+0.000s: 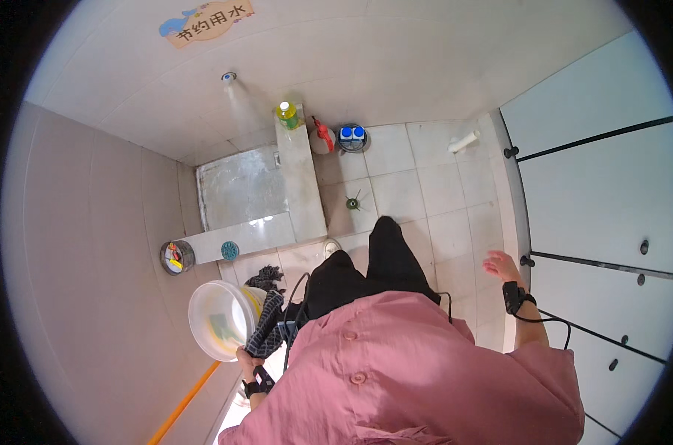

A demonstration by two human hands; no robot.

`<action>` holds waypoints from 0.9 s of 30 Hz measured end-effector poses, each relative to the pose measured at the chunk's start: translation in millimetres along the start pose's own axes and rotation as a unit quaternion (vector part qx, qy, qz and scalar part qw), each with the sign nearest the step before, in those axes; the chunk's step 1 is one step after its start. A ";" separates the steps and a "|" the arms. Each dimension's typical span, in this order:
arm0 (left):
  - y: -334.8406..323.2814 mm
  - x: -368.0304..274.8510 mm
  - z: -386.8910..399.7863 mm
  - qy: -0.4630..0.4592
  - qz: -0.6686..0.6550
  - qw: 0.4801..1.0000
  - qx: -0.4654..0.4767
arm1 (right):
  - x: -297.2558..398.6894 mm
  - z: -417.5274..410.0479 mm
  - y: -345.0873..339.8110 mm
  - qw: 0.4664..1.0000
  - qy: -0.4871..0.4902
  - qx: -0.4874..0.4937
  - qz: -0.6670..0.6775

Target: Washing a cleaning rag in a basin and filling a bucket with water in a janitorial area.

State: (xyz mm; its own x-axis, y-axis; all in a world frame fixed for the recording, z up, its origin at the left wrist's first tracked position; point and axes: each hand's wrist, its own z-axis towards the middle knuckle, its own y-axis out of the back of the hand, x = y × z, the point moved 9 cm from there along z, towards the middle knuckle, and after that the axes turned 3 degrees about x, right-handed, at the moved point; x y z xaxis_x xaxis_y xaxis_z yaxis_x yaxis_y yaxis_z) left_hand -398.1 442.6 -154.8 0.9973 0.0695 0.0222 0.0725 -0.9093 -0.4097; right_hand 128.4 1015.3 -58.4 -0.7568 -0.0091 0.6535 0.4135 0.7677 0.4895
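Observation:
My left hand is closed at the rim of a white plastic bucket, with one end of a dark checked cloth in the same grip. The bucket is tilted, its mouth towards me, and a yellow-green patch shows through it. Down the bucket's right side hangs the cloth, its far end bunched beyond the bucket. My fingers are partly hidden, so their exact hold on the rim is unclear. Out to the right, my right hand is in the air near the pale cabinet-like panels, fingers loosely apart and nothing in them.
A low tiled ledge borders a wet basin. On it stand a yellow-green bottle, a teal round item and a round container. Beyond are a red-topped spray bottle, blue-capped bottles, a pipe stub and an orange pole.

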 end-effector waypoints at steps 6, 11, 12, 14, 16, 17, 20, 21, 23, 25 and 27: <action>-7.2 -0.4 -3.0 -0.109 0.077 0.956 -0.263 | -52.6 -14.3 -28.1 0.916 -0.223 -0.026 0.332; 8.1 -20.5 -11.6 -0.162 0.402 0.872 -0.226 | -107.1 -47.4 -70.6 0.874 -0.357 0.009 0.328; -38.0 -12.9 -1.6 -0.165 0.503 0.836 -0.142 | -111.0 -56.0 -66.8 0.872 -0.359 -0.004 0.331; -22.0 -17.6 -11.4 -0.240 0.347 0.889 -0.180 | -97.5 -55.0 -84.4 0.863 -0.363 -0.004 0.351; -45.4 14.5 8.5 -0.158 -0.003 0.972 -0.173 | -96.8 -58.0 -87.5 0.870 -0.342 -0.033 0.354; -55.6 -3.6 -6.2 -0.254 0.213 0.935 -0.128 | -92.0 -54.6 -86.9 0.878 -0.320 -0.047 0.353; -28.9 -24.8 -17.6 -0.290 0.293 0.893 -0.182 | -65.4 -36.3 -102.8 0.907 -0.263 -0.002 0.329; -22.6 -5.4 -2.1 -0.178 0.000 0.969 -0.173 | -64.3 -37.3 -102.6 0.907 -0.263 -0.009 0.329; -30.3 -6.0 -3.9 -0.173 0.037 0.966 -0.186 | -62.4 -37.2 -106.5 0.906 -0.258 -0.014 0.335; -36.4 -4.6 -5.4 -0.170 0.074 0.962 -0.199 | -65.3 -30.7 -109.7 0.918 -0.229 0.000 0.324; -35.3 -5.5 -8.2 -0.173 0.055 0.960 -0.215 | -56.8 -21.8 -112.8 0.928 -0.199 0.018 0.313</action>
State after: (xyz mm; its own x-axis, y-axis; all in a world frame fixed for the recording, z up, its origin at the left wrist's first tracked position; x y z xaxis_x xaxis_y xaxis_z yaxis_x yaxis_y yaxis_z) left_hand -406.1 470.9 -133.0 0.9417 0.0271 -0.3353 0.0370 -0.9990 0.0230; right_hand 135.7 915.2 -138.2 -0.5038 0.6782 0.5350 0.8239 0.5633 0.0618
